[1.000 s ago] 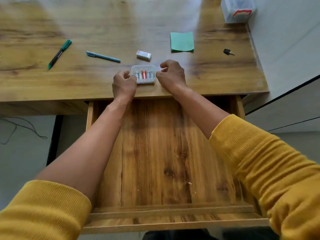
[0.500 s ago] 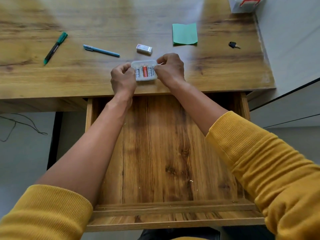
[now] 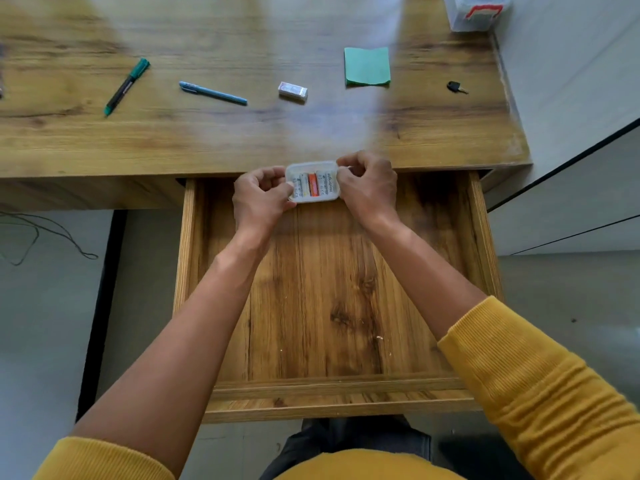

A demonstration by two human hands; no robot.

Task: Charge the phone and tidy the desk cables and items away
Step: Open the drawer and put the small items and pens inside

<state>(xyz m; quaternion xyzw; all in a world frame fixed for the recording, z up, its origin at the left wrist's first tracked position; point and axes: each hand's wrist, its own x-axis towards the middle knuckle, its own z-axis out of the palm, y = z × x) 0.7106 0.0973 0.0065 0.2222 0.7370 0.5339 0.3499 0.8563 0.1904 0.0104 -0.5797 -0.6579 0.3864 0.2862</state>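
While both hands grip it by its short ends, a small clear plastic battery case [image 3: 312, 181] sits at the counter's front edge, over the back of an open wooden drawer [image 3: 325, 289]. Several white batteries and one orange one lie side by side inside it. The left hand [image 3: 260, 199] pinches the case's left end with curled fingers, and the right hand [image 3: 367, 184] pinches the right end the same way. Further back on the wooden counter [image 3: 242, 140] lie, from left to right, a green marker [image 3: 126, 86], a blue pen [image 3: 212, 93], a small white eraser [image 3: 293, 90], a green pad of paper [image 3: 367, 66] and a black key [image 3: 456, 87]. A clear plastic box [image 3: 475, 10] stands at the far right corner. Both forearms are bare, with yellow sleeves pushed up.
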